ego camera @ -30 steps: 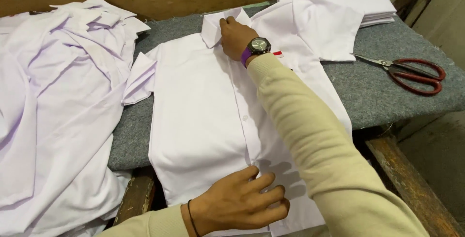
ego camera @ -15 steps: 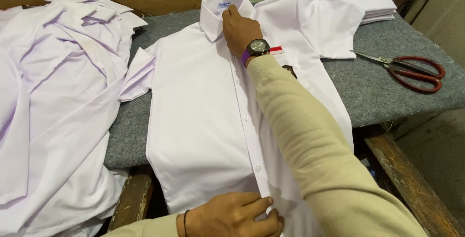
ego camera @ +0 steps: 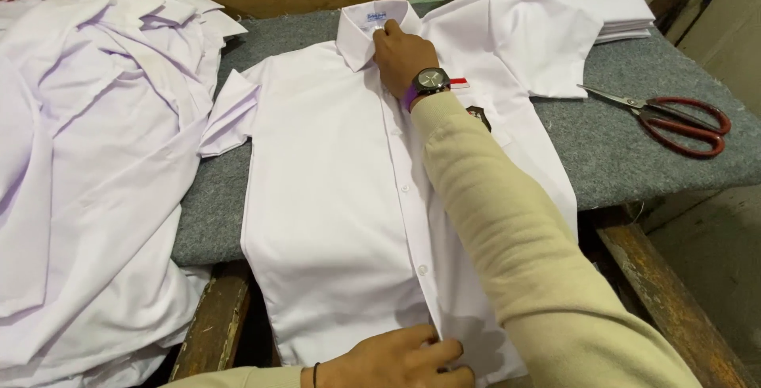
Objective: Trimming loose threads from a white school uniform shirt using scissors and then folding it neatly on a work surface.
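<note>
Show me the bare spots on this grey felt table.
Free: grey felt table between the white buttoned shirt and red-handled scissors; a narrow strip left of that shirt. Crowded: loose white shirt heap left, folded stack behind.

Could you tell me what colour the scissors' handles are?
Red, on the scissors in the head view.

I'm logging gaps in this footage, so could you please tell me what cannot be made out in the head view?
- White shirt: its right side is hidden beneath the right hand's sleeve.
- Left hand: cut off by the bottom edge.
- Collar label: too small to read.
- Scissors: whether the blades are fully shut is unclear.
</note>
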